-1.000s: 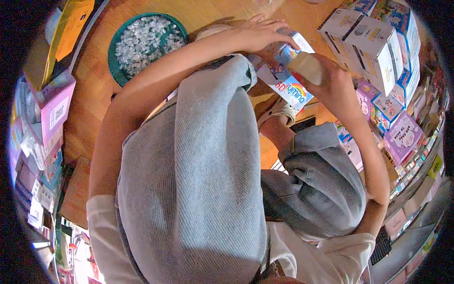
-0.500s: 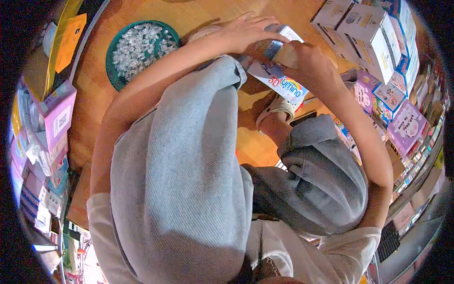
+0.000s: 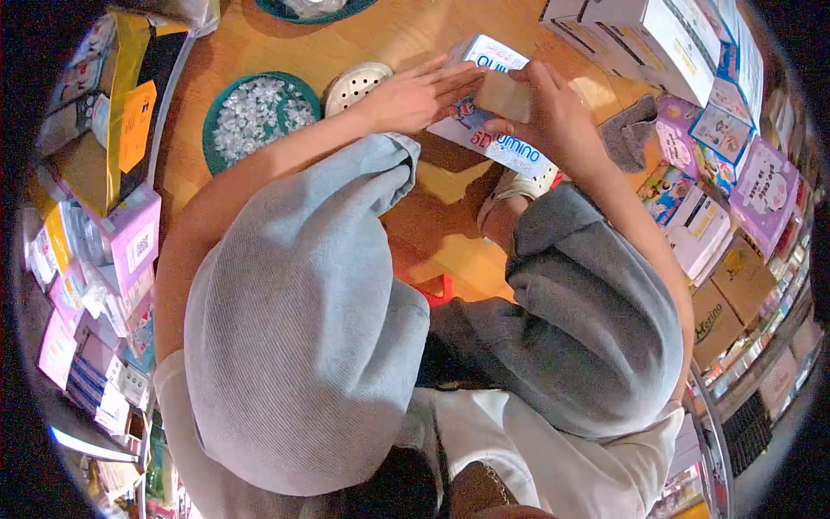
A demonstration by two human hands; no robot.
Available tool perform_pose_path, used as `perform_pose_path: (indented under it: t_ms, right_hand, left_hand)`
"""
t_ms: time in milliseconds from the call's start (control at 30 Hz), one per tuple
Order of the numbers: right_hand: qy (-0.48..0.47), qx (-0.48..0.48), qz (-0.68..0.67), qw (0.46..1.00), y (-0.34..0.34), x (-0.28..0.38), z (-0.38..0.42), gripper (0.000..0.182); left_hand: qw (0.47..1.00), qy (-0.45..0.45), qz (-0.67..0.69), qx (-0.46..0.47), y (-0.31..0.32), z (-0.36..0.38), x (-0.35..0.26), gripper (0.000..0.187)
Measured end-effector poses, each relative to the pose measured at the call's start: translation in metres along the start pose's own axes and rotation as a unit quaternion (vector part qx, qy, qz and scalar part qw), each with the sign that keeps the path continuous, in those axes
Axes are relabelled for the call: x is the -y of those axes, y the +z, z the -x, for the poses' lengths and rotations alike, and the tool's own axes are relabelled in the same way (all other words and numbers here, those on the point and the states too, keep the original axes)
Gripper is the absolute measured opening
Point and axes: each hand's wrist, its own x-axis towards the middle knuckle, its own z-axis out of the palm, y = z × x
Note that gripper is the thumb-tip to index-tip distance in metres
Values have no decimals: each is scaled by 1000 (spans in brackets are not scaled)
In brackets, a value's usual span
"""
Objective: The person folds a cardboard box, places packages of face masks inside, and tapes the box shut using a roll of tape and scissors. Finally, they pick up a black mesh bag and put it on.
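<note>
A white box with blue and red lettering [image 3: 526, 156] lies in front of my knees, near the top centre. My right hand [image 3: 558, 117] is over its right part, with thumb and fingers gripping a small tan block [image 3: 504, 96]. My left hand [image 3: 415, 97] rests at the box's left edge, its fingers stretched toward the block and nothing held in it. A round green basket [image 3: 210, 130] holding clear, crinkled pieces [image 3: 259, 117] stands left of my left hand.
A second green basket [image 3: 324, 16] is at the top edge. Pale clogs [image 3: 356, 86] and a grey cloth [image 3: 629, 134] lie on the wooden floor [image 3: 450, 246]. White cartons [image 3: 657, 43] stand upper right, a brown carton [image 3: 735, 298] right, and packed goods on the left.
The view has shifted, bringing the second basket into sight. My left hand has moved back from my right hand and flattened, and more of the box's face shows.
</note>
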Motion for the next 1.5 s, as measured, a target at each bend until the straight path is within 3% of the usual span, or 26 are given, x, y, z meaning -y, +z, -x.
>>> perform_pose_path:
  t_ms: [133, 233, 333, 467, 533, 600, 733, 767, 900, 1000, 1100, 1500]
  right_hand:
    - [-54, -50, -49, 996, -1, -13, 8, 40]
    - [111, -67, -321, 938, 11, -23, 22, 30]
    - [113, -146, -369, 911, 55, -53, 37, 29]
    - [150, -94, -411, 894, 59, -56, 39, 35]
    - [120, -120, -382, 909, 54, -52, 37, 38]
    - [112, -138, -338, 924, 53, -59, 34, 40]
    - [181, -44, -246, 951, 17, -63, 57, 46]
    - [192, -26, -249, 949, 13, -67, 63, 40]
    - [125, -108, -108, 980, -7, -76, 79, 44]
    - [142, -88, -51, 985, -13, -81, 86, 43]
    - [190, -1, 164, 968, -21, -92, 96, 42]
    - [163, -90, 161, 969, 24, -116, 115, 33]
  left_hand:
    - [1000, -8, 10, 7, 0, -2, 0, 48]
    - [1000, 3, -3, 21, -6, -4, -2, 45]
    - [997, 3, -49, 62, -8, -7, -1, 42]
    - [991, -2, -111, 76, -13, -9, -8, 45]
    - [984, -7, -141, 111, -21, -12, -12, 46]
    - [990, -2, -120, 73, -23, -14, -14, 45]
    - [993, -11, -79, 85, -25, -16, -14, 52]
    - [992, -12, -83, 89, -24, -16, -14, 53]
    - [990, -24, -89, 107, -25, -16, -15, 56]
    - [989, -28, -96, 112, -26, -15, -17, 57]
    - [988, -29, -104, 115, -25, -16, -19, 58]
    - [982, -27, -134, 128, -27, -18, -18, 54]
